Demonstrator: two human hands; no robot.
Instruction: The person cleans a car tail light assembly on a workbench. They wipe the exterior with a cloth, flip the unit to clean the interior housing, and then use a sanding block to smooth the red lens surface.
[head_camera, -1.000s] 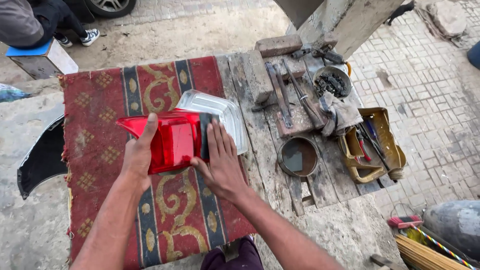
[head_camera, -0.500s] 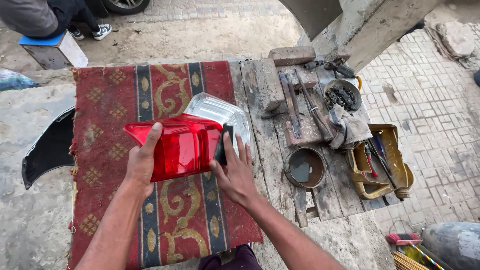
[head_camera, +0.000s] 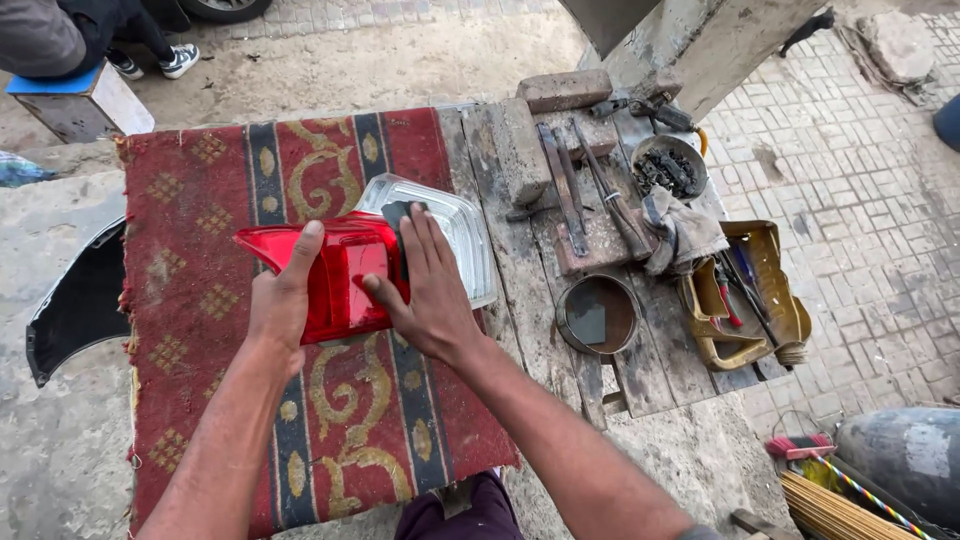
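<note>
While the left hand (head_camera: 280, 300) steadies the tail light (head_camera: 340, 275), right-hand fingers (head_camera: 425, 255) lie flat.

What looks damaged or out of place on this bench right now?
A detached black car body panel hangs off the bench's left edge beside the rug. The yellow container holding tools is cut open. The tail light under both hands shows no visible cracks.

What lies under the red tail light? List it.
The red tail light rests on a patterned red rug over a wooden bench. The rug beneath the lamp is hidden.
</note>
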